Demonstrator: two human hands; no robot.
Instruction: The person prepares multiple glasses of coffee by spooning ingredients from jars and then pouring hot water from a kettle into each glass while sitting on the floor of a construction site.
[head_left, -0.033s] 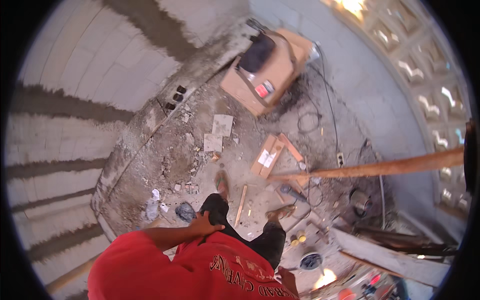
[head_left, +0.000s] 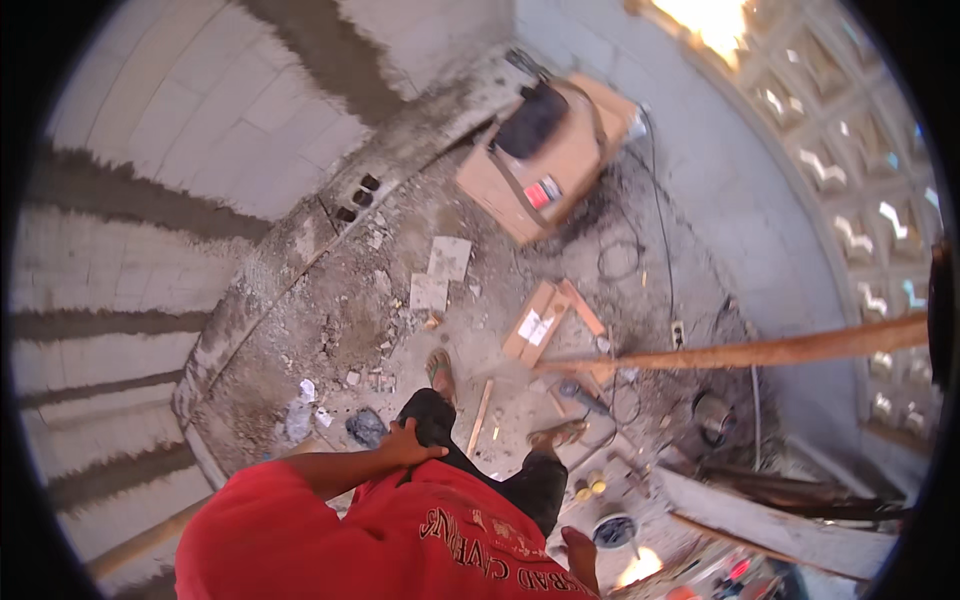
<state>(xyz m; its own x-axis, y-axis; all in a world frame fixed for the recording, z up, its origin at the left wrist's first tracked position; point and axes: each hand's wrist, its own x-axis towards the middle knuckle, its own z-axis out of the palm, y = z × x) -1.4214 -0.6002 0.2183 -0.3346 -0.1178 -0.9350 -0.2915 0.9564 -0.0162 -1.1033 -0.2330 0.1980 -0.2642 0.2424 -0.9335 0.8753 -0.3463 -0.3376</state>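
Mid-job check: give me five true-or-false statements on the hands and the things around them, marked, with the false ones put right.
1. The left hand touches the dark trousers. True.
2. The right hand is up by the large cardboard box. False: it shows low in the picture, near the bucket.
3. The black bundle lies on the ground. False: it lies on the large cardboard box.
4. Two pale flat pieces lie on the ground. True.
5. The shirt is blue. False: it is red.
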